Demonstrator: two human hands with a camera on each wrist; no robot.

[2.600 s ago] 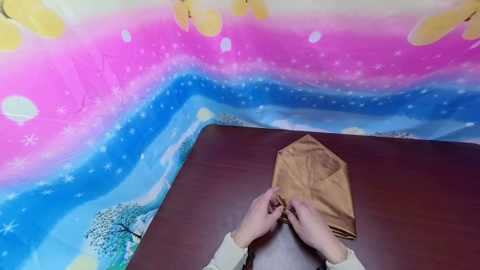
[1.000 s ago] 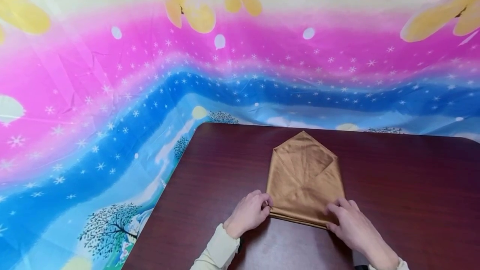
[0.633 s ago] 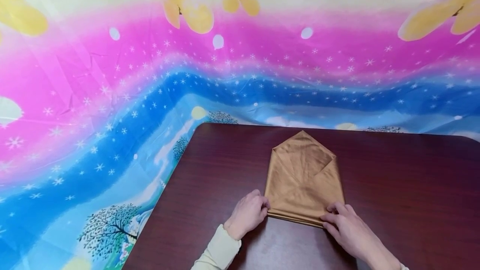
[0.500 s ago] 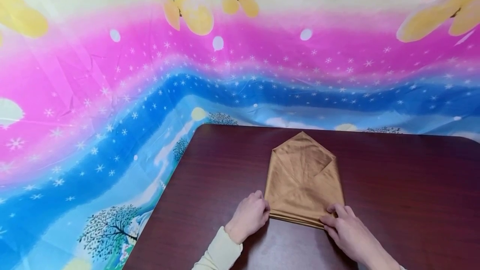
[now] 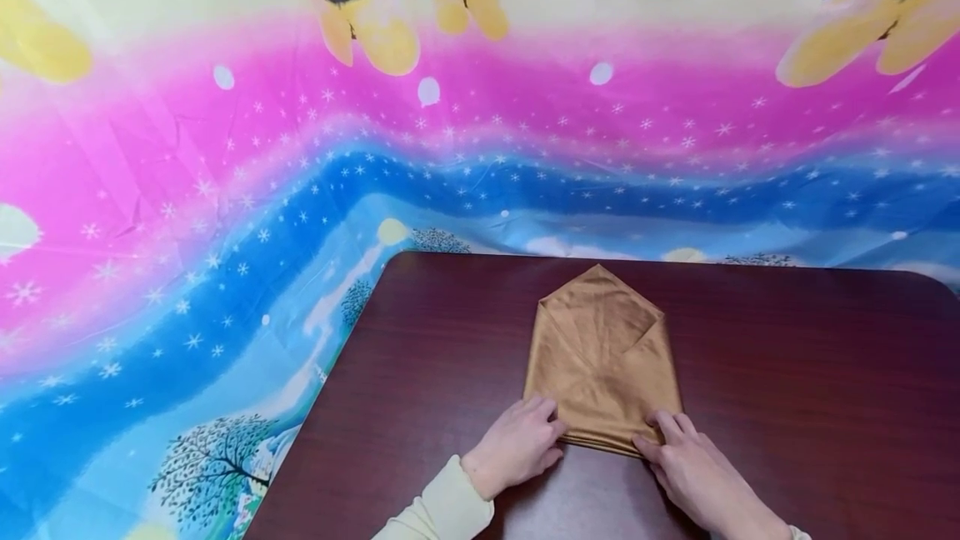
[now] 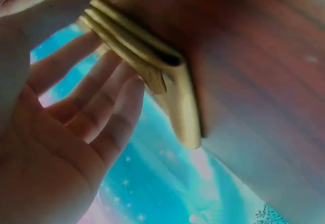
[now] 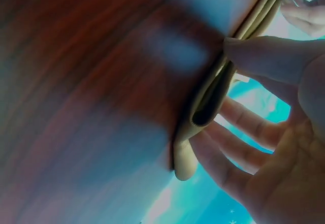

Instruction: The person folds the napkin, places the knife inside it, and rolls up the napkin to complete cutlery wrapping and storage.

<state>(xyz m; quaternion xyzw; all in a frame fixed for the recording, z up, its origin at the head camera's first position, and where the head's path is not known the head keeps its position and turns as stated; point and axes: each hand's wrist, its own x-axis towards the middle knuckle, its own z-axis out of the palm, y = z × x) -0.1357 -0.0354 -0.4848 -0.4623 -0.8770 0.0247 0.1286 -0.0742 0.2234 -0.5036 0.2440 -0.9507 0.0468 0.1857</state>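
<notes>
A golden-brown satin cloth (image 5: 600,369), folded flat into a house shape with a pointed far end, lies on the dark table. My left hand (image 5: 517,445) is at the left part of its near edge, fingers over the top and thumb at the front. At the right part of that edge my right hand (image 5: 699,467) pinches the layers between thumb and fingers. Stacked folds (image 6: 188,115) of the cloth show from the side in the left wrist view, beside the fingers. In the right wrist view the thumb (image 7: 269,56) presses against the folded edge.
The dark red-brown wooden table (image 5: 810,373) has rounded far corners. A printed curtain (image 5: 480,173) in pink, blue and cream, with snowflakes and trees, hangs behind it and along its left side. Light sleeves (image 5: 442,502) cover the forearms.
My hands first worked together at the cloth's near-left edge, then spread to its two near corners. Since half a second ago my left hand has slid right along the edge.
</notes>
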